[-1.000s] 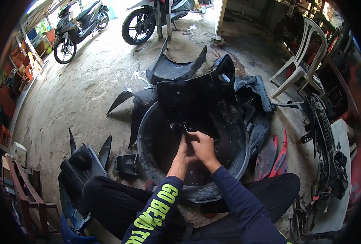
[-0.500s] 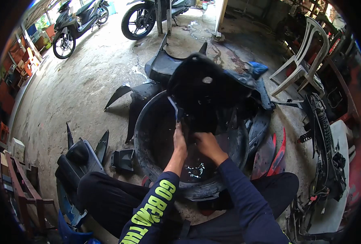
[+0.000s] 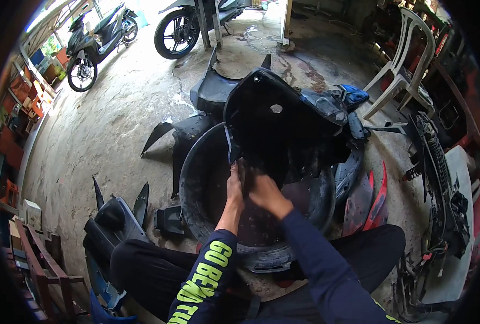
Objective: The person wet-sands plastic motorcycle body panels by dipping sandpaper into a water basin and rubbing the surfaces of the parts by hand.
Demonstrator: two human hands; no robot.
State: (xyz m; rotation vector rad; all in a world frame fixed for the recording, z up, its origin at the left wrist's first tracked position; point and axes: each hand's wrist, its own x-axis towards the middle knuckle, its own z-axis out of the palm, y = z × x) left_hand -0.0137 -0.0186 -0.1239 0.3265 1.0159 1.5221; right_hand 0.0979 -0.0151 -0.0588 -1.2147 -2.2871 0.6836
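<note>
A large black plastic motorbike body panel (image 3: 277, 119) stands tilted over a round black tub (image 3: 194, 210), its dark inner side facing me. My left hand (image 3: 235, 189) is closed on the panel's lower left edge, thumb up along it. Close beside it, my right hand (image 3: 268, 195) is curled against the panel's lower part, smeared by motion. Its fingertips are hidden, and whatever they may hold cannot be made out. Below both hands is the dark inside of the tub, which sits between my crossed legs.
More dark body panels (image 3: 210, 94) lie behind the tub and a black piece (image 3: 113, 224) at left. Red panels (image 3: 377, 200) lie at right, near a motorbike frame part (image 3: 431, 162). A plastic chair (image 3: 404, 65) and parked motorbikes (image 3: 96, 46) stand farther back.
My right hand has shifted slightly up and left along the panel and is now blurred. The left hand keeps its hold. The whole view has shifted a little.
</note>
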